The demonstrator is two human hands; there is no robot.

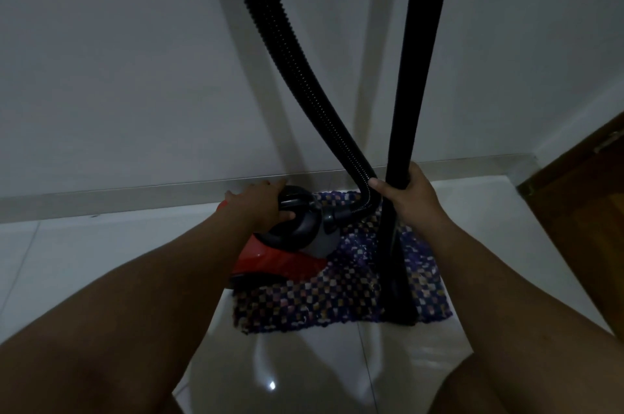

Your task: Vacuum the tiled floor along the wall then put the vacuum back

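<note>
Head view, looking down at a dim corner of a room. The red canister vacuum (270,260) sits on the white tiled floor (84,261), close to the wall (135,58) and its grey skirting, with its front end over the edge of a purple checkered mat (337,298). The left hand (261,207) reaches down to the vacuum's black carry handle (293,200), fingers curled closed around it. The right hand (410,195) grips the black rigid wand (418,58), fingers wrapped tightly around the tube; the wand stands nearly upright, its lower end resting on the mat. A black ribbed hose (293,69) descends from the top of the view, bends beside the right hand and joins the grey front of the canister. A brown wooden door (580,190) occupies the right edge. Both bare forearms fill the foreground.
</note>
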